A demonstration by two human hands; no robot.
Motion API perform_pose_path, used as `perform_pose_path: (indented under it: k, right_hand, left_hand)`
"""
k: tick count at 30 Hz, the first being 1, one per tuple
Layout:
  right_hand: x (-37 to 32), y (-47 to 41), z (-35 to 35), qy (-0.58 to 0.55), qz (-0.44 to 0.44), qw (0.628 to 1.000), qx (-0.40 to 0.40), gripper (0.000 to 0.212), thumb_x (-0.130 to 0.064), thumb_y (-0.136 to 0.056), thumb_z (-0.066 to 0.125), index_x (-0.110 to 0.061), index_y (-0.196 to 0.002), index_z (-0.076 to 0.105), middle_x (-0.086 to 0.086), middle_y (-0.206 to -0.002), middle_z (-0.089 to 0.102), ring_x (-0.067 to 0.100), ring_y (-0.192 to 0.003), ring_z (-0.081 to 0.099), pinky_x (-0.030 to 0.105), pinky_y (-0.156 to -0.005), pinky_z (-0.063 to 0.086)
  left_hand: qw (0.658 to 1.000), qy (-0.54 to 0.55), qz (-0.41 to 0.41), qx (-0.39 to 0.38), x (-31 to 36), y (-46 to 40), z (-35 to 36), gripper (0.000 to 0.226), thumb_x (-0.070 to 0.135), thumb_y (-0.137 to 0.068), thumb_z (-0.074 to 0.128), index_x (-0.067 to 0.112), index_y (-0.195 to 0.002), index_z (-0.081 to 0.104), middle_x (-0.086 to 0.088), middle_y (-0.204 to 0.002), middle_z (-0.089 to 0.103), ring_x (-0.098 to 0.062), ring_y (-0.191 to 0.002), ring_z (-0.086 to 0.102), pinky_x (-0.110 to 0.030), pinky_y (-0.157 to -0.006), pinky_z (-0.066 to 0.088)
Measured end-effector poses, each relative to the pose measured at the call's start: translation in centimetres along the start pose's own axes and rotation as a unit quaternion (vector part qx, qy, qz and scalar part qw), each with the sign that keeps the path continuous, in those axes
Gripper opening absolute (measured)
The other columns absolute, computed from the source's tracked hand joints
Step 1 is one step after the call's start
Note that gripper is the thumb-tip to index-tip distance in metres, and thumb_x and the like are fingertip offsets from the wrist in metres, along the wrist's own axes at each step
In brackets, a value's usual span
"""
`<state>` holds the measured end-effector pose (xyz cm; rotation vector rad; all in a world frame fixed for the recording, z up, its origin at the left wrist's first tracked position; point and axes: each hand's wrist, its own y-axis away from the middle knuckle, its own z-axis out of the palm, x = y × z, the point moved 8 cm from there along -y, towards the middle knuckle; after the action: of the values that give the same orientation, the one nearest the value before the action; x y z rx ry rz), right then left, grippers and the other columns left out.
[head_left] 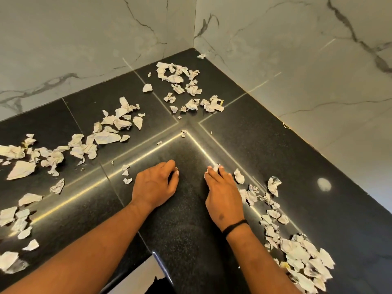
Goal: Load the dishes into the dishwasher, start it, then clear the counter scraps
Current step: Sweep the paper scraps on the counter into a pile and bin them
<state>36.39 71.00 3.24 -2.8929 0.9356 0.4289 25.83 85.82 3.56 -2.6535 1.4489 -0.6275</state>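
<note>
Torn, crumpled paper scraps lie all over a black granite corner counter [307, 166]: one scatter at the left [84, 145], one cluster near the back corner [186, 88], one trail along the right [297, 247]. My left hand [154, 185] rests palm down on the counter with fingers loosely curled, holding nothing. To its right, my right hand [222, 194] lies flat, and its fingertips touch a small paper scrap [216, 167]. A black band circles the right wrist.
White marble walls [275, 60] close the corner at the back and right. The counter's rounded front edge [163, 270] meets at an inside corner just below my arms. A pale light spot [324, 184] shows on the right counter.
</note>
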Motion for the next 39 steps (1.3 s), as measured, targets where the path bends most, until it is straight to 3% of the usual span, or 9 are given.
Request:
perform_pose_path:
  k: [3, 6, 10, 19, 22, 24, 28, 32, 39]
  right_hand:
    - [-1.5, -2.1, -1.8, -0.026, -0.005, 0.997, 0.069, 0.047, -0.003, -0.081, 0.046, -0.007, -0.123, 0.067, 0.009, -0.137, 0.061, 0.041, -0.128, 0.052, 0.051, -0.106, 0.046]
    - [-3.1, -6.7, -1.7, -0.027, -0.023, 0.999, 0.029, 0.056, 0.003, -0.086, 0.049, -0.006, -0.141, 0.049, 0.008, -0.159, 0.034, 0.039, -0.148, 0.023, 0.049, -0.119, 0.029]
    - [-0.6, -11.5, -0.3, -0.009, 0.040, 0.999, -0.035, 0.056, -0.019, -0.104, 0.036, -0.006, -0.156, 0.022, 0.010, -0.167, 0.007, 0.031, -0.154, 0.001, 0.047, -0.125, 0.012]
    - [2.9, -3.2, -0.4, 0.019, 0.046, 0.997, -0.062, 0.055, -0.032, -0.105, 0.033, -0.010, -0.156, 0.027, 0.005, -0.166, 0.014, 0.022, -0.154, 0.008, 0.040, -0.125, 0.012]
    - [2.8, -4.6, -2.7, -0.007, 0.047, 0.999, -0.003, 0.035, -0.033, -0.101, 0.044, -0.007, -0.108, 0.066, 0.011, -0.129, 0.061, 0.030, -0.127, 0.051, 0.035, -0.100, 0.044]
    - [2.7, -7.5, -4.7, -0.028, 0.061, 0.997, 0.049, 0.029, -0.033, -0.099, 0.049, -0.010, -0.086, 0.062, 0.010, -0.099, 0.063, 0.029, -0.102, 0.056, 0.033, -0.079, 0.043]
    - [3.2, -15.3, -4.2, -0.016, 0.039, 0.999, -0.009, 0.053, -0.029, -0.098, 0.052, -0.005, -0.145, 0.043, 0.016, -0.153, 0.038, 0.036, -0.142, 0.033, 0.041, -0.118, 0.031]
    - [4.3, -20.0, -1.7, 0.006, 0.056, 0.992, -0.114, 0.078, -0.043, -0.099, 0.051, -0.012, -0.159, 0.010, 0.005, -0.168, -0.004, 0.039, -0.152, 0.009, 0.052, -0.122, 0.020]
    - [4.6, -17.4, -2.6, 0.038, 0.074, 0.991, -0.105, 0.064, -0.049, -0.098, 0.048, -0.016, -0.151, 0.034, 0.003, -0.162, 0.024, 0.032, -0.148, 0.021, 0.056, -0.113, 0.031]
  left_hand:
    - [1.000, 0.002, -0.003, -0.001, 0.1, 0.1, -0.1, 0.016, 0.039, -0.095, 0.052, 0.027, -0.086, 0.048, 0.007, -0.077, 0.064, -0.020, -0.064, 0.063, -0.028, -0.048, 0.037]
    - [1.000, 0.002, -0.008, -0.004, 0.1, 0.0, -0.2, 0.019, 0.034, -0.095, 0.061, 0.027, -0.085, 0.047, 0.008, -0.075, 0.063, -0.019, -0.065, 0.063, -0.028, -0.049, 0.037]
    - [1.000, 0.002, -0.018, -0.008, 0.0, 0.0, -0.4, 0.020, 0.034, -0.094, 0.063, 0.028, -0.083, 0.048, 0.010, -0.074, 0.062, -0.017, -0.065, 0.062, -0.027, -0.050, 0.031]
    - [1.000, -0.015, -0.011, -0.019, 0.0, 0.0, -0.1, 0.019, 0.035, -0.095, 0.062, 0.028, -0.085, 0.047, 0.011, -0.076, 0.064, -0.016, -0.063, 0.062, -0.026, -0.049, 0.029]
    - [1.000, -0.020, -0.010, -0.013, 0.1, -0.1, -0.3, 0.020, 0.034, -0.095, 0.062, 0.028, -0.084, 0.047, 0.010, -0.075, 0.063, -0.015, -0.060, 0.061, -0.025, -0.048, 0.029]
    - [1.000, -0.018, -0.010, -0.016, 0.2, -0.1, -0.4, 0.020, 0.034, -0.095, 0.062, 0.028, -0.084, 0.047, 0.010, -0.074, 0.061, -0.014, -0.060, 0.060, -0.025, -0.048, 0.029]
    - [1.000, -0.012, -0.009, -0.012, 0.3, 0.0, -0.6, 0.019, 0.032, -0.094, 0.064, 0.028, -0.083, 0.049, 0.012, -0.072, 0.060, -0.012, -0.058, 0.059, -0.024, -0.047, 0.026]
    - [1.000, 0.003, -0.004, -0.011, 0.2, -0.1, -0.6, 0.017, 0.037, -0.095, 0.055, 0.030, -0.082, 0.047, 0.014, -0.071, 0.058, -0.009, -0.057, 0.056, -0.024, -0.046, 0.028]
    - [1.000, 0.017, -0.002, -0.004, 0.1, 0.0, -0.7, 0.015, 0.038, -0.092, 0.053, 0.030, -0.081, 0.048, 0.017, -0.073, 0.059, -0.007, -0.056, 0.057, -0.018, -0.045, 0.021]
